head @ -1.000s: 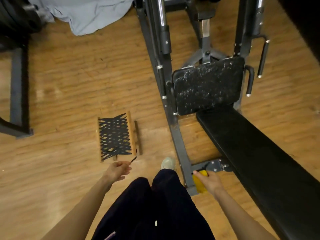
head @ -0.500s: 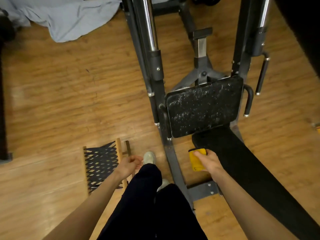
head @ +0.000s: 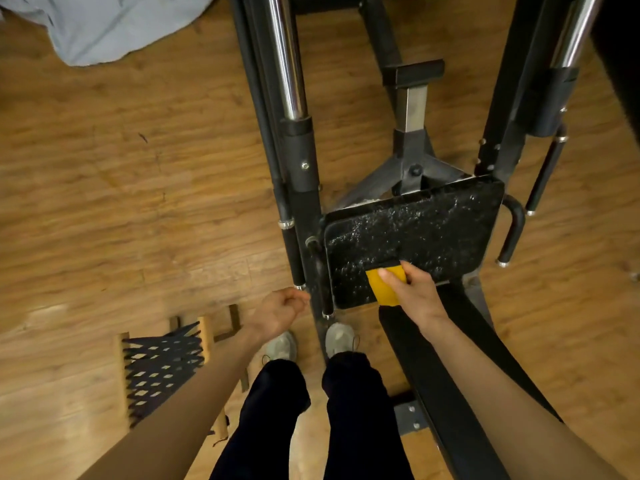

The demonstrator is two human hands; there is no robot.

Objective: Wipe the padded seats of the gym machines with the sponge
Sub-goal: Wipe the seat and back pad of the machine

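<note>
Two hands mine, right hand point(head: 417, 296) pinching yellow sponge point(head: 384, 285) on wet padded seat point(head: 415, 237), left hand point(head: 280, 311) loosely curled, holding nothing, just left of seat.

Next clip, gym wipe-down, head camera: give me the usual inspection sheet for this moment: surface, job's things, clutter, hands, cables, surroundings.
Surface: wooden plank floor.
Job's things: yellow sponge on the near edge of the black seat pad, which is speckled white; long black bench pad runs toward the camera.
Clutter: wooden-framed rack with black webbing on the floor, left of the feet; pale blue cloth heaped at top left.
Hands: right hand grips the sponge; left hand loosely curled, holds nothing.
Cables: nothing seen.
Surroundings: black machine frame with chrome guide rods and side handles.
</note>
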